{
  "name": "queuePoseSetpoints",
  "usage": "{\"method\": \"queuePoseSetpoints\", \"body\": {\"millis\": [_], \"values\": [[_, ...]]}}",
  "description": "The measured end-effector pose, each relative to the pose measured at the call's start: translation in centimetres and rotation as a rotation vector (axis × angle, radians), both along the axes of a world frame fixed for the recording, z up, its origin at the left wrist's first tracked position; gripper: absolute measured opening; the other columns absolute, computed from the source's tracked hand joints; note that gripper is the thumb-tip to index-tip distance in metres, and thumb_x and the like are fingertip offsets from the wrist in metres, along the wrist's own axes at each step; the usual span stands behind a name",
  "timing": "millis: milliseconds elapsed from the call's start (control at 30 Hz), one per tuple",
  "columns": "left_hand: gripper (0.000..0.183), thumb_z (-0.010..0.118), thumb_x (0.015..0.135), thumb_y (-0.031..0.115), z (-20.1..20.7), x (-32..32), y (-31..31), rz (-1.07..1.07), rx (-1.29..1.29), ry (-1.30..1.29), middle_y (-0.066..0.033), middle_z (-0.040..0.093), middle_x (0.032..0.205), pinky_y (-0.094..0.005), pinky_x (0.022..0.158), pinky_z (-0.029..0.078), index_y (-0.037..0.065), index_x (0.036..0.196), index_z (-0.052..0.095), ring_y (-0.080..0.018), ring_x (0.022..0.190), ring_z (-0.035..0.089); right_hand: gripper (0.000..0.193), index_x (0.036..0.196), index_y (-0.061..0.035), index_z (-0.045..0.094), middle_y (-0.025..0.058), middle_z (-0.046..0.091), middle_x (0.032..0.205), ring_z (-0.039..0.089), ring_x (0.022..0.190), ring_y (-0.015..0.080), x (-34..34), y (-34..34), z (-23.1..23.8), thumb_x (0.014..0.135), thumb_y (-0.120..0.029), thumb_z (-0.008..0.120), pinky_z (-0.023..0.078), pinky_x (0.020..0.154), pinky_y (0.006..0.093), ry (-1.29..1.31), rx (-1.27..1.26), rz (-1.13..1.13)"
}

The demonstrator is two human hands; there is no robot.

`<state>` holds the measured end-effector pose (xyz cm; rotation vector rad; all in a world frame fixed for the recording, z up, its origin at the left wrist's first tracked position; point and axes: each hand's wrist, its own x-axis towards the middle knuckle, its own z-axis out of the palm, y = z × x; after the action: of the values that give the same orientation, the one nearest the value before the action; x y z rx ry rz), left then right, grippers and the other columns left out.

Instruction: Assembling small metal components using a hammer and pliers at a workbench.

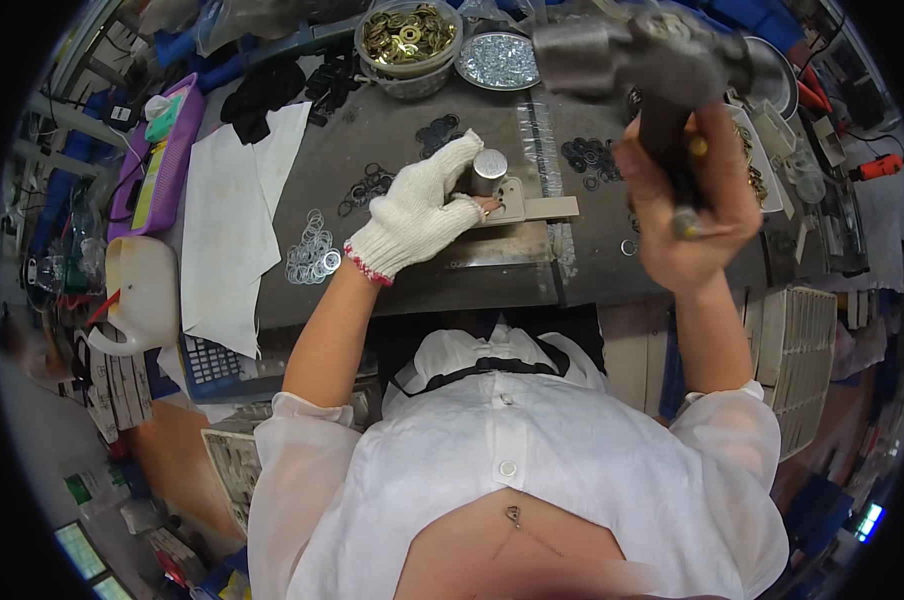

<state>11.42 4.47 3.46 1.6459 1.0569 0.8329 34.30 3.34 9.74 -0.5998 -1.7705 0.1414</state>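
Observation:
My left hand [417, 210], in a white knit glove with bare fingertips, is closed round an upright metal punch [490, 165] with a round flat top. Under the punch lies a small beige plate [513, 200], partly hidden by my fingers. A flat beige strip [552, 208] sticks out to its right, above a metal block [502, 246] on the bench. My bare right hand [694, 205] grips the handle of a hammer [662, 60], raised over the right side of the bench. The hammer is slightly blurred, its dark steel head above my fist.
Silver rings [314, 250] and dark rings [365, 190] lie left of my gloved hand, more dark rings [590, 160] to the right. At the back stand a tub of brass-coloured eyelets [409, 38] and a dish of silver pieces [498, 62]. White cloth [234, 220] and a purple basket [167, 160] are on the left.

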Motion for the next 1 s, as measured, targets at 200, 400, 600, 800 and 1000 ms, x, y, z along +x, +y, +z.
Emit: {"method": "queuePoseSetpoints", "body": {"millis": [200,400,600,800,1000], "values": [[0.051,0.064,0.080,0.001,-2.0,-0.6,0.9,0.010,0.120,0.059,-0.0092,0.063,0.103,-0.0267,0.084,0.048,-0.003,0.127,0.045,-0.0126,0.093,0.059,0.056,0.120,-0.0057,0.061,0.0087,0.057,0.081,0.054,0.070,0.0258,1.3,1.4,1.6,0.066,0.009,0.066,0.045,0.064,0.0359,-0.536,-0.066,0.051],[0.046,0.062,0.080,-0.001,-0.4,0.1,0.0,-0.062,0.040,-0.059,-0.0049,0.064,0.105,-0.0264,0.085,0.048,0.001,0.124,0.049,-0.0109,0.095,0.059,0.063,0.126,-0.0064,0.058,0.0077,0.055,0.080,0.054,0.072,0.0235,1.1,1.5,-0.1,0.065,0.007,0.068,0.046,0.066,0.0330,-0.415,-0.093,0.177],[0.048,0.063,0.082,0.001,0.8,0.0,0.2,0.062,0.024,0.079,-0.0104,0.062,0.108,-0.0248,0.085,0.048,-0.004,0.125,0.043,-0.0128,0.098,0.060,0.059,0.125,-0.0088,0.059,0.0086,0.060,0.087,0.058,0.076,0.0229,3.1,0.2,-0.2,0.070,0.009,0.067,0.048,0.071,0.0316,-0.357,-0.185,0.001],[0.047,0.060,0.082,-0.001,0.0,0.2,-0.3,0.178,0.152,-0.167,-0.0112,0.064,0.110,-0.0257,0.078,0.052,-0.003,0.126,0.044,-0.0145,0.092,0.063,0.049,0.128,-0.0018,0.056,0.0117,0.060,0.127,0.059,0.111,0.0189,4.8,-0.7,-1.0,0.080,0.004,0.067,0.044,0.095,0.0298,-0.258,-0.334,-0.081],[0.058,0.067,0.080,0.009,-1.2,0.6,-0.7,0.171,0.240,0.157,-0.0132,0.065,0.107,-0.0270,0.080,0.050,-0.002,0.131,0.042,-0.0161,0.087,0.064,0.049,0.125,-0.0026,0.059,0.0099,0.064,0.121,0.061,0.103,0.0163,4.1,-1.2,1.3,0.077,0.004,0.070,0.045,0.092,0.0274,-0.379,-0.278,-0.034]]}}
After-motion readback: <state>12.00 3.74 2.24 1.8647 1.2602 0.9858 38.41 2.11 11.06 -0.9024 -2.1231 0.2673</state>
